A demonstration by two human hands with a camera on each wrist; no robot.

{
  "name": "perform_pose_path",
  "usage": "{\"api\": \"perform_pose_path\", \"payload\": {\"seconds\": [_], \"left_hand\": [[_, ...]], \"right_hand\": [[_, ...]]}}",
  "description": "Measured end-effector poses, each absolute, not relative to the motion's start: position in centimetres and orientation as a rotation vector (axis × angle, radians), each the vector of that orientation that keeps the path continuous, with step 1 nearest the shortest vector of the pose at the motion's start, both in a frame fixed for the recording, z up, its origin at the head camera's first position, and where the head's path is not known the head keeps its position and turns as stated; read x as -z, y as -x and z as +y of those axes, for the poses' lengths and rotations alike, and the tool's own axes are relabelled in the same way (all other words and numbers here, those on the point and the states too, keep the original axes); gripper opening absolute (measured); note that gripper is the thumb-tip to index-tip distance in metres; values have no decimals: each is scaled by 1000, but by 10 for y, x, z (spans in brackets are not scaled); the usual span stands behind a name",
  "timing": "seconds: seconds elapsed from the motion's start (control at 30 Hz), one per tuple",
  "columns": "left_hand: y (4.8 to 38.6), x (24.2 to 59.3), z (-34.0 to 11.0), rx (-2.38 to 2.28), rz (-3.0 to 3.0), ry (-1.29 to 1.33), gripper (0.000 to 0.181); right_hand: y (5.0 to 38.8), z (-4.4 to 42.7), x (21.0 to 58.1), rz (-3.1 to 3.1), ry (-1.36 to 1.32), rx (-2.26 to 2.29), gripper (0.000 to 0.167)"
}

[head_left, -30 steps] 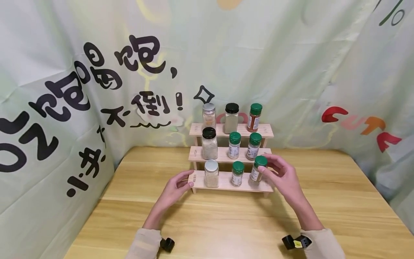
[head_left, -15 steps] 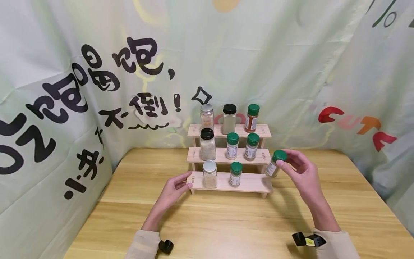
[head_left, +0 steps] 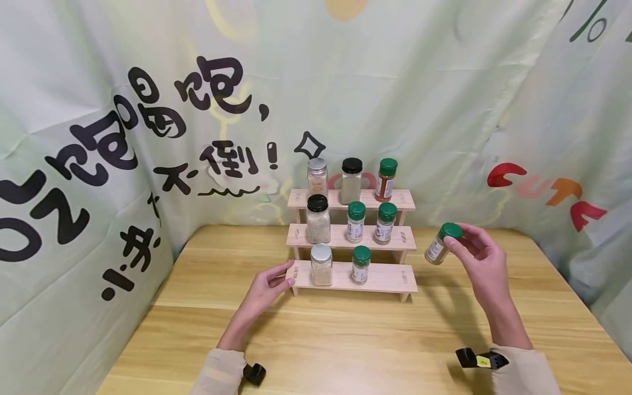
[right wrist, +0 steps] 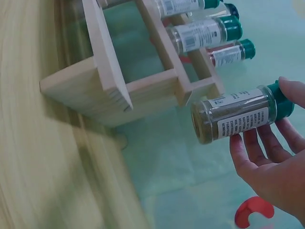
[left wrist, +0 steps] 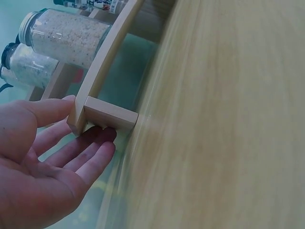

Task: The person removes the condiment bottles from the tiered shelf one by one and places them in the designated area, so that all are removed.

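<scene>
1. My right hand (head_left: 486, 266) pinches a green-capped clear cylindrical jar (head_left: 436, 249) at its ten o'clock, base toward seven.
2. I see it three o'clock of the tiered pale wooden rack (head_left: 382, 278) my left hand (head_left: 266, 288) holds.

The bottom shelf (head_left: 387, 278) is free at right, jars (head_left: 322, 271) blocking left.

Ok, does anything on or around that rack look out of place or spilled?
Nothing looks spilled or damaged. A small clear jar with a green lid is off the three-tiered pale wooden rack, tilted in the right hand. The right end of the bottom shelf looks oddly bare: two lidded jars, against three on each tier above.
</scene>
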State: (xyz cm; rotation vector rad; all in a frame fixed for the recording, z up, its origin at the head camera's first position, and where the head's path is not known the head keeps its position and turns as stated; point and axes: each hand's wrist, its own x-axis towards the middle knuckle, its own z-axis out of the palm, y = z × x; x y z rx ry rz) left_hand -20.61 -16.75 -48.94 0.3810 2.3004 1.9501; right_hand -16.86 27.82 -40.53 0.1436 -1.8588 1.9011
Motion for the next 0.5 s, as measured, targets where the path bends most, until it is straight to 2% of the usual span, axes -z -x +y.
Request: {"api": "perform_pose_path", "payload": {"seconds": [0.5], "left_hand": [[207,491,-168,-1919,2339,-395,50]], "right_hand": [[180,288,427,-1842,-56,-1932,34]]}}
